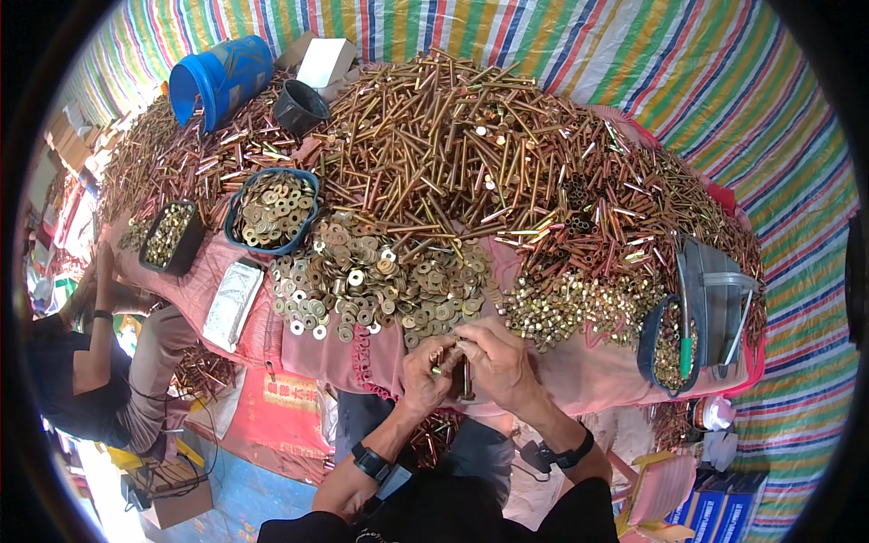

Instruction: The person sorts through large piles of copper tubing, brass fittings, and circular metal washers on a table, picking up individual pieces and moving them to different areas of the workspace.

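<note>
Above the near edge of the pink cloth, my two hands meet in front of me. My left hand (427,378) is closed, with a small brass-coloured metal piece (440,369) showing between its fingers. My right hand (498,364) is closed round the upper part of a bolt (467,382), which hangs head down between the hands. The fingers hide the bolt's upper end. Just beyond my hands lies a heap of flat round washers (362,276). Right of them spreads a pile of small brass-coloured nuts (584,303). A large heap of long bolts (444,145) rises behind both.
A blue tub of washers (317,222), a dark tray of nuts (195,258) and a silver packet (233,306) lie left. At right stand a nut tub (644,348) and a grey dustpan (711,290). A blue bucket (213,95) lies tipped far left. Another person (90,371) sits left.
</note>
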Demonstrator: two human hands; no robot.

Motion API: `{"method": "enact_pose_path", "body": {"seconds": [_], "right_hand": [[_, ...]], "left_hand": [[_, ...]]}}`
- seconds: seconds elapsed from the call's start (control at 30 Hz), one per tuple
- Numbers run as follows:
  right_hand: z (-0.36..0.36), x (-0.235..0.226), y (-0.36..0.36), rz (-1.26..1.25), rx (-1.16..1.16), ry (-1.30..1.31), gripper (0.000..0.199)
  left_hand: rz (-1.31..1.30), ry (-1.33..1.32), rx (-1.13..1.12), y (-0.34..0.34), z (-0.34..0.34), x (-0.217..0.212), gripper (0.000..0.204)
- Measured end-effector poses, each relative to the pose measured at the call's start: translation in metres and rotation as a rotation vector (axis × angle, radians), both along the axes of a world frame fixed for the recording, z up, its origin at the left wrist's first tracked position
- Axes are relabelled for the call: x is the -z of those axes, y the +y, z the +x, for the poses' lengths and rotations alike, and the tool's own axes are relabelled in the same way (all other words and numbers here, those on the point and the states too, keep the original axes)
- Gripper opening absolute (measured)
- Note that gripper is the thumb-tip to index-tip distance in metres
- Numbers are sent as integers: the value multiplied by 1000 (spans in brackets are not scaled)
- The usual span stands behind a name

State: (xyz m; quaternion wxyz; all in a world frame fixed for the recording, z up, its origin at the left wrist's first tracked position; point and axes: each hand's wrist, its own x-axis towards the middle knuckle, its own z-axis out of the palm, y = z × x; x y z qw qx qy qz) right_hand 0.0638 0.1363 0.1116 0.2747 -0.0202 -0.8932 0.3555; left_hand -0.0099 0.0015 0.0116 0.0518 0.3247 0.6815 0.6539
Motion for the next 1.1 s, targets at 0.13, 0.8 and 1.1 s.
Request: {"method": "enact_pose_path", "body": {"seconds": [0.13, 0.8, 1.1], "right_hand": [[1, 3, 1, 25, -30, 6, 23], [3, 4, -5, -25, 61, -47, 25], [3, 17, -8, 34, 121, 54, 17]], "left_hand": [[18, 28, -10, 1, -1, 3, 18], [47, 3, 17, 0, -1, -3, 13], [63, 24, -2, 1, 0, 0, 12]]}}
